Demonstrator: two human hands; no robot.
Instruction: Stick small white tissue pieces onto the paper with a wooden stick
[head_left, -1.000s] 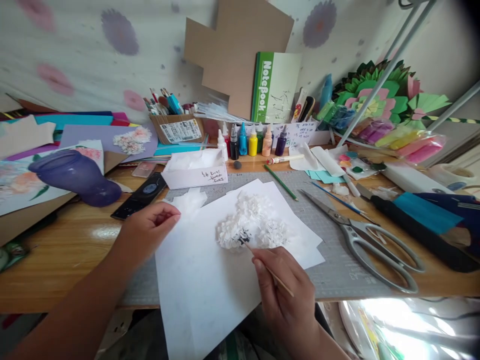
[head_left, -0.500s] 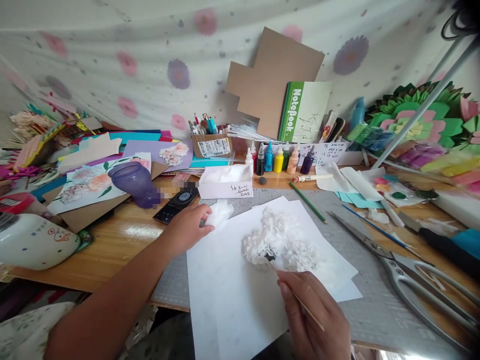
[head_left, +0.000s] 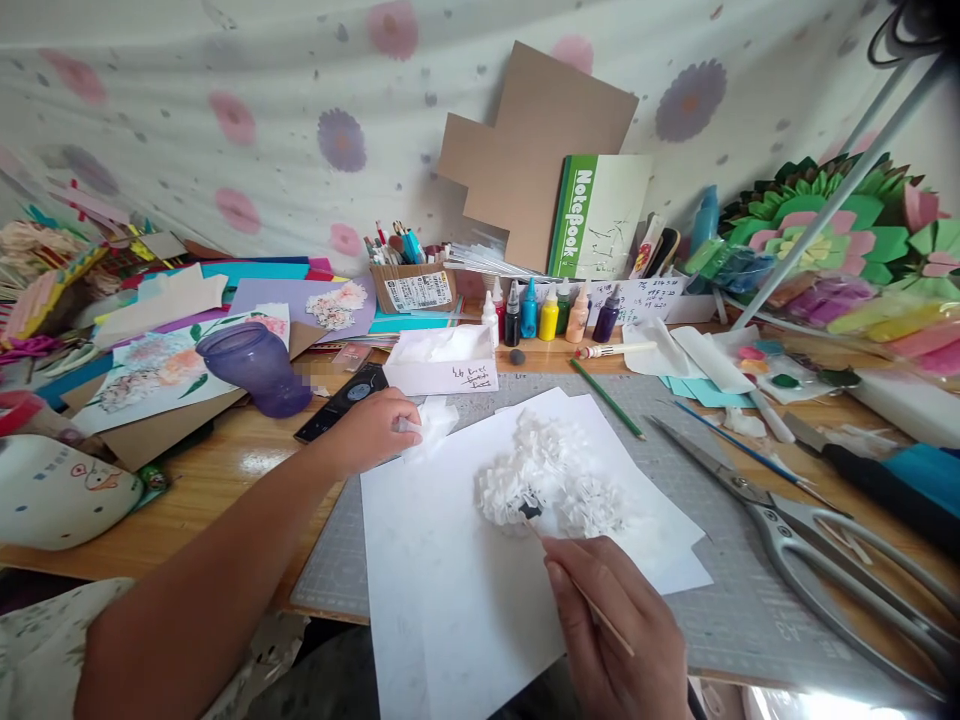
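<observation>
My right hand [head_left: 619,625] is closed around a thin wooden stick [head_left: 604,612]. The stick's tip is at a small dark patch [head_left: 529,508] on a cluster of ruffled white paper petals [head_left: 551,450]. That cluster lies on overlapping white paper sheets [head_left: 442,590]. To the left, my left hand [head_left: 367,430] is closed in a pinch at the edge of a little pile of thin white paper pieces [head_left: 436,425]. The piece between the fingertips is mostly hidden. Just behind this pile stands an open white paper box [head_left: 450,375] with white material inside.
Large scissors [head_left: 772,510], a blue brush [head_left: 739,440] and a green pencil [head_left: 609,400] lie on the right of the grey cutting mat [head_left: 330,560]. Several paint bottles [head_left: 549,315] line the back. A purple jar [head_left: 259,370] and a dark phone-like device [head_left: 341,400] are at left.
My left thumb and fingers, apart at the white paper pieces before, have come together. My right hand keeps the stick at the dark patch. The whole view has shifted slightly.
</observation>
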